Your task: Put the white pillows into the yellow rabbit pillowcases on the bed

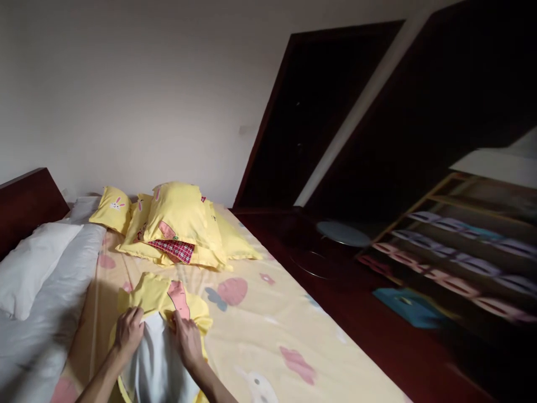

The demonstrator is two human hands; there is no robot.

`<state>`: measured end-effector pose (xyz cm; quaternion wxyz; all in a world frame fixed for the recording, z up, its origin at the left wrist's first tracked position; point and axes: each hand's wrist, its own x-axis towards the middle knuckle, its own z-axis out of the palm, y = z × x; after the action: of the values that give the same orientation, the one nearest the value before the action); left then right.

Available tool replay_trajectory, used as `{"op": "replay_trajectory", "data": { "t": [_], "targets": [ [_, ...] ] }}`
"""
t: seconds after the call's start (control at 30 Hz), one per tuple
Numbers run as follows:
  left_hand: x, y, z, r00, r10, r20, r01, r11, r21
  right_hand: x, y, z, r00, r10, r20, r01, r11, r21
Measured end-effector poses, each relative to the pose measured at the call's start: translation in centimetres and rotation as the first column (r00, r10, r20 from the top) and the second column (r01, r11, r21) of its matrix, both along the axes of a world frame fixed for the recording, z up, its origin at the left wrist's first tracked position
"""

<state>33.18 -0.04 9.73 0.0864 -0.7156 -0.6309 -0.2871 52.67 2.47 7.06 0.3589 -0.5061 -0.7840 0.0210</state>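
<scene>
1. The yellow cover (151,284) lay on the patterned bed sheet (251,313), directly in front of the person, with a white inner piece (154,350) showing between the forearms and yellow fabric visible along both sides of it.

2. The left hand (129,330) had its fingers curled nearly closed, apparently pinching the cover's edge beside the white fabric. The fingertips were partly hidden, so how firm the pinch was could not be told.

3. The right hand (188,336) was likewise bent nearly closed, gathered at the same edge just below a pink patch (179,299). Whether it had caught the white fabric too could not be told.

4. The likeliest trouble was a slip: thin, loose cloth held only at the fingertips could escape if one side were tugged harder than the other.

5. The white inner piece already looked creased; pulling against those folds could bunch it or twist it inside the cover.

6. If the right hand had pinched both layers, they could drag together, and strain could fall on the pink patch close by.

7. The pile of yellow cushions (180,210) stood just beyond the cover; a long forward push could nudge it, and its loosely stacked top cushion might slide.
</scene>
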Motion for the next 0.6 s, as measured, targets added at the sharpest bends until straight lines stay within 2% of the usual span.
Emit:
{"op": "replay_trajectory", "data": {
  "t": [0.13,0.2,0.27,0.33,0.43,0.5,0.57,0.6],
  "targets": [
    [2.9,-1.7,2.8,0.995,-0.043,-0.095,0.063,0.973,0.221,0.1,-1.2,2.0,1.000,0.024,-0.008,-0.022,0.987,0.160],
    [4.0,-2.5,2.8,0.989,-0.081,-0.122,0.113,0.954,0.278,-0.2,-1.8,2.5,0.998,0.065,0.010,-0.065,0.970,0.232],
    [3.5,-3.4,1.7,0.992,-0.054,-0.117,0.084,0.958,0.274,0.5,-2.4,1.9,0.999,0.050,0.014,-0.052,0.971,0.234],
    [1.3,-4.6,-0.2,0.996,0.035,-0.085,-0.014,0.971,0.240,2.5,-3.1,-0.1,1.000,-0.022,0.000,0.021,0.980,0.200],
    [-3.1,-6.8,-3.5,0.987,0.156,-0.046,-0.148,0.977,0.156,6.1,-4.8,-4.9,0.991,-0.129,-0.028,0.131,0.985,0.111],
    [-4.9,-8.0,-5.3,0.976,0.217,-0.013,-0.216,0.974,0.067,7.7,-6.0,-8.0,0.983,-0.175,-0.055,0.176,0.984,0.009],
    [-5.2,-8.2,-6.5,0.963,0.268,0.024,-0.268,0.964,0.001,8.2,-6.5,-9.6,0.973,-0.217,-0.077,0.208,0.972,-0.108],
    [-5.0,-7.9,-6.8,0.959,0.282,0.041,-0.281,0.960,-0.020,8.2,-6.2,-9.5,0.971,-0.227,-0.078,0.212,0.964,-0.162]
  ]
}}
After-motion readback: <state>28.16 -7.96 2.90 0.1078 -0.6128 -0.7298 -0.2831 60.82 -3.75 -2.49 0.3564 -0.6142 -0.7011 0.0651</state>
